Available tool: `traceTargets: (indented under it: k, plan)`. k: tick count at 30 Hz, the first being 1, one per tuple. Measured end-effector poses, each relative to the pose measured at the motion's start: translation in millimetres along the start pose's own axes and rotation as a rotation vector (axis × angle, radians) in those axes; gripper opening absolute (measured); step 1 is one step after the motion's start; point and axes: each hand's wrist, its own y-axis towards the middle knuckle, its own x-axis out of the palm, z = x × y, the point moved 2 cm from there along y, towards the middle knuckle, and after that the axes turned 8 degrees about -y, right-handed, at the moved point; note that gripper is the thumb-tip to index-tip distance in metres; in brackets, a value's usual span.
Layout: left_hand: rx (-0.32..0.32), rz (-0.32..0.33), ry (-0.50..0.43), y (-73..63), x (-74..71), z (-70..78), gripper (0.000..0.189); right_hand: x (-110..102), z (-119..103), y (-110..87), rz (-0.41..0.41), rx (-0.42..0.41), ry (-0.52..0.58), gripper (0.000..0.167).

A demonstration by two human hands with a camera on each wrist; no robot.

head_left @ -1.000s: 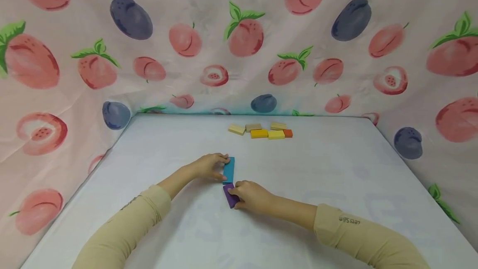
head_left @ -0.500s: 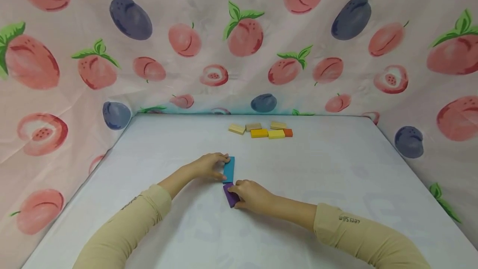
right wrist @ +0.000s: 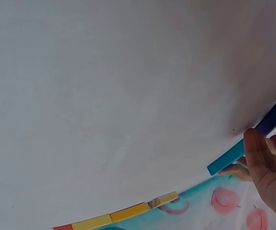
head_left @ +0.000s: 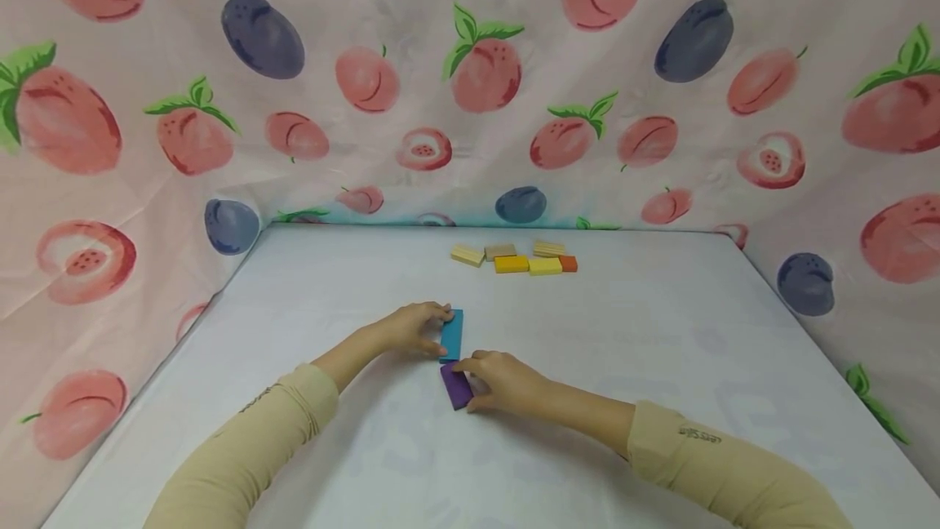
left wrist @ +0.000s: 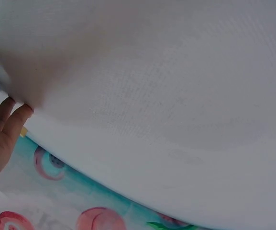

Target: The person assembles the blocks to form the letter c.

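Left wrist cam is pretty useless here: my left hand (head_left: 411,327) is cut off by the frame edge and only a sliver of the blue block (head_left: 453,336) makes it in. On the right wrist cam the purple block (head_left: 457,388) runs off the side, partly behind my right hand (head_left: 507,382). Lettering on my right sleeve (head_left: 734,460) is too smudgy to read. From the head cam, I've got the blue one pinched lengthwise between left thumb and fingers, and the purple one the same way in my right. Both are flat, plain rectangular blocks lying mid-worktop (head_left: 624,333), purple nearer me and skewed, blue almost straight. Their ends meet or nearly so; can't tell if they're actually touching.
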Motion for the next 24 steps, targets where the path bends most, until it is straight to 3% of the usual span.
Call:
traceTargets:
  k: [8,17,24]
  plan:
    - [0.011,0.000,0.002,1.5,1.5,-1.2,0.063,-2.6,11.2,2.7,-0.019,0.026,0.023,0.049]
    - [-0.009,0.003,0.010,1.5,-1.1,-3.1,0.062,-12.9,23.3,7.6,-0.010,-0.025,0.045,0.052]
    - [-0.017,-0.006,0.026,3.9,0.8,-4.4,0.063,-24.2,37.6,12.2,0.033,0.070,0.113,0.047]
